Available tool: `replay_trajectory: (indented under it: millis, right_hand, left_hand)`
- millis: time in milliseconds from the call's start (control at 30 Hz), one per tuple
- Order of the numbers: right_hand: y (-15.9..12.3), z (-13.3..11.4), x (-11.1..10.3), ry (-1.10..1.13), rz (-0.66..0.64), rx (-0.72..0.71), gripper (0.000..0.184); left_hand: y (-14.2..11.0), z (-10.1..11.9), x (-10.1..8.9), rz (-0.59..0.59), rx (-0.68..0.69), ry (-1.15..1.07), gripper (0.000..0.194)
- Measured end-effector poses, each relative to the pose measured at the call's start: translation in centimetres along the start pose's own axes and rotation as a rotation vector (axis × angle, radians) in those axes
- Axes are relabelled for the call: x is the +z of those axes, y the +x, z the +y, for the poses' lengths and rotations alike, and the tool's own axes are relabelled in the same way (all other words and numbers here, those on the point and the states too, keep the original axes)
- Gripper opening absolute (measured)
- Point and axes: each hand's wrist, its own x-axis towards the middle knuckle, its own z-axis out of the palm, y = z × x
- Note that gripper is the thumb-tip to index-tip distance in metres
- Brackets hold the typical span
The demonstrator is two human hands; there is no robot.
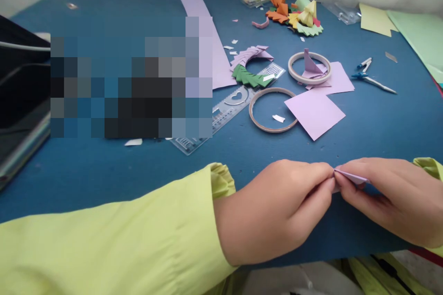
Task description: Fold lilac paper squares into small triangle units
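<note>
We pinch a small folded lilac paper piece [351,177] between left hand [277,207] and right hand [387,203], both grips closed on it, low over the blue table [380,124], near edge; lilac square [314,113], tape rings [273,109] and ruler [221,115] lie beyond, nothing obstructing.

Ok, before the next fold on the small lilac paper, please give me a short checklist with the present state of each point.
1. Left hand pinches the folded lilac piece: ok.
2. Right hand grips the same piece: ok.
3. Edges aligned: cannot tell, fingers hide them.
4. Spare lilac square lies flat on the blue table: ok.
5. Tape ring lies apart from the hands: ok.
</note>
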Motion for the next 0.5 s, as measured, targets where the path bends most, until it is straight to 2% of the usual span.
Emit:
replay_trajectory:
  millis: [100, 200, 367, 433, 500]
  right_hand:
    - [-0.9, 0.7, -0.1, -0.102, -0.055, -0.19, 0.025]
    - [-1.3, 1.0, 0.0, -0.169, -0.053, -0.266, 0.038]
    - [-0.6, 0.8, -0.1, -0.292, -0.034, -0.4, 0.04]
    - [-0.3, 0.7, -0.2, -0.244, -0.02, -0.379, 0.038]
    - [0.0, 0.5, -0.3, -0.098, -0.015, -0.251, 0.032]
  left_hand:
    - [0.0, 0.4, 0.1, 0.044, -0.102, -0.171, 0.034]
    - [0.1, 0.5, 0.0, 0.046, -0.188, -0.373, 0.035]
    - [0.1, 0.2, -0.3, -0.013, -0.147, -0.632, 0.04]
    - [0.0, 0.1, -0.4, -0.016, -0.155, -0.6, 0.03]
    - [-0.1, 0.1, -0.4, 0.011, -0.138, -0.458, 0.026]
